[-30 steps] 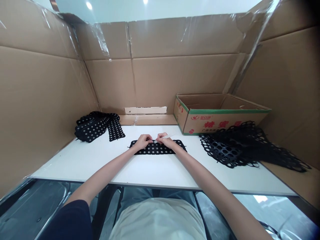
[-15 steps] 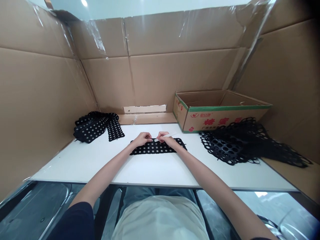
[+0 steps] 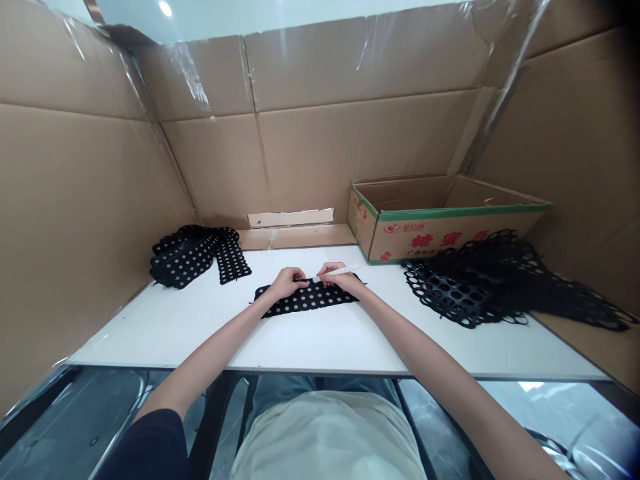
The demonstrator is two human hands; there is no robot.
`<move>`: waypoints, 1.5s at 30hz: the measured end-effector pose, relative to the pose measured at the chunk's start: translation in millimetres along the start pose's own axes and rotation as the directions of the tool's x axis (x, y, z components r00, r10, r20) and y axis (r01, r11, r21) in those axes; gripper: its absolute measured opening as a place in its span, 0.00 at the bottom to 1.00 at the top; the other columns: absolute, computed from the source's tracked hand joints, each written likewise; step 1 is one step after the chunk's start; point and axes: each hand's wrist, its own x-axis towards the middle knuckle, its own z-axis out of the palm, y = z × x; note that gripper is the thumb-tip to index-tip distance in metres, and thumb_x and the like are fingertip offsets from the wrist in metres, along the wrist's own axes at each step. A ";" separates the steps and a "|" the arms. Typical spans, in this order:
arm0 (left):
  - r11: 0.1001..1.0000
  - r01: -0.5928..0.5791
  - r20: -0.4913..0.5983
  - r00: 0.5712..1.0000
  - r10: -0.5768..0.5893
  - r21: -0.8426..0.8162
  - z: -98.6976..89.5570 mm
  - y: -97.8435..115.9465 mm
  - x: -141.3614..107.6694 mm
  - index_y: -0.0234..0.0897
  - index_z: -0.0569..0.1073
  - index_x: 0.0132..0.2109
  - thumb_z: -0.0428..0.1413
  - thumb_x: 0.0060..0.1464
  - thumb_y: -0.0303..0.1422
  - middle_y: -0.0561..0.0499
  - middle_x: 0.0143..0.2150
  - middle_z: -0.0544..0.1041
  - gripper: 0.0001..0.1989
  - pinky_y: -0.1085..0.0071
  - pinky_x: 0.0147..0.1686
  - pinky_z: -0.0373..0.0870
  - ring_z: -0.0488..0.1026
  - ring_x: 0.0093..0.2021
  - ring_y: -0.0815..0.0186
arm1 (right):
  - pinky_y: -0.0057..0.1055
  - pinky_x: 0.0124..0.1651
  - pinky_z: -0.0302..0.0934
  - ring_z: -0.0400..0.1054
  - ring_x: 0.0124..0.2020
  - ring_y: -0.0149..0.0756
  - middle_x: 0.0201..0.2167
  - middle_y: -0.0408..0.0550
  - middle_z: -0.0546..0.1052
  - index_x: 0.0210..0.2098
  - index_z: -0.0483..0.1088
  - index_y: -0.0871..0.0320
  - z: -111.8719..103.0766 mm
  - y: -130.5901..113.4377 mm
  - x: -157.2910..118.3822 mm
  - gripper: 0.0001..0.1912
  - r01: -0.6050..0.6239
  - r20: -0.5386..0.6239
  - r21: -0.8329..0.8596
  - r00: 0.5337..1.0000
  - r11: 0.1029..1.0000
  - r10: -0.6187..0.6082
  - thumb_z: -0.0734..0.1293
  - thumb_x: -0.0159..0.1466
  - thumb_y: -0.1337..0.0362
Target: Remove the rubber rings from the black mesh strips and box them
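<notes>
White pen in right hand

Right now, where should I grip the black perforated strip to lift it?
Probably the near edge of the black perforated strip, from the person's side: it lies flat on the white table, and that edge is free, while the left hand and the right hand, holding a white pen-like stick, sit on the far edge.

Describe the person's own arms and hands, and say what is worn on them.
The left hand and right hand are bare, without gloves. The left forearm and right forearm are bare too, without bands or cables. A dark navy sleeve covers the left upper arm; no right sleeve shows.
</notes>
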 end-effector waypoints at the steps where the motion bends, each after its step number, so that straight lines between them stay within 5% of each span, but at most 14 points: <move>1: 1.000 -0.003 -0.001 1.000 0.003 -0.019 0.9 -1.4 0.4 0.33 0.73 0.30 0.58 0.42 0.36 0.51 0.29 0.75 0.10 0.72 0.34 0.64 0.69 0.30 0.68 | 0.26 0.25 0.53 0.61 0.20 0.28 0.17 0.40 0.68 0.24 0.69 0.60 -0.6 0.2 -0.1 0.05 0.009 0.007 0.002 1.000 1.000 -0.009 0.65 0.48 0.65; 17: 0.989 0.075 -0.036 0.996 -0.080 -0.128 1.4 1.7 -1.4 0.32 0.73 0.29 0.61 0.39 0.33 0.52 0.27 0.74 0.09 0.72 0.33 0.64 0.68 0.28 0.69 | 0.27 0.29 0.57 0.64 0.23 0.30 0.20 0.43 0.71 0.28 0.72 0.61 -3.5 -3.5 -4.6 0.08 0.013 0.008 -0.028 1.000 1.000 -0.013 0.66 0.49 0.63; 30: 0.986 -0.013 -0.102 0.995 -0.004 -0.164 8.6 5.8 -5.6 0.32 0.72 0.27 0.58 0.41 0.31 0.52 0.27 0.74 0.06 0.72 0.33 0.64 0.68 0.28 0.69 | 0.26 0.30 0.56 0.64 0.24 0.30 0.19 0.42 0.71 0.24 0.72 0.60 -0.1 -14.2 1.7 0.07 0.096 0.103 -0.283 0.992 0.954 -0.069 0.63 0.50 0.66; 45: 0.990 -0.003 -0.097 0.995 -0.011 -0.143 10.7 0.3 -2.7 0.32 0.72 0.28 0.58 0.42 0.32 0.52 0.27 0.74 0.07 0.72 0.33 0.63 0.68 0.28 0.69 | 0.25 0.24 0.49 0.56 0.18 0.26 0.13 0.38 0.63 0.16 0.63 0.60 3.6 20.2 18.8 0.04 0.025 0.089 -0.074 0.996 0.997 -0.018 0.60 0.47 0.69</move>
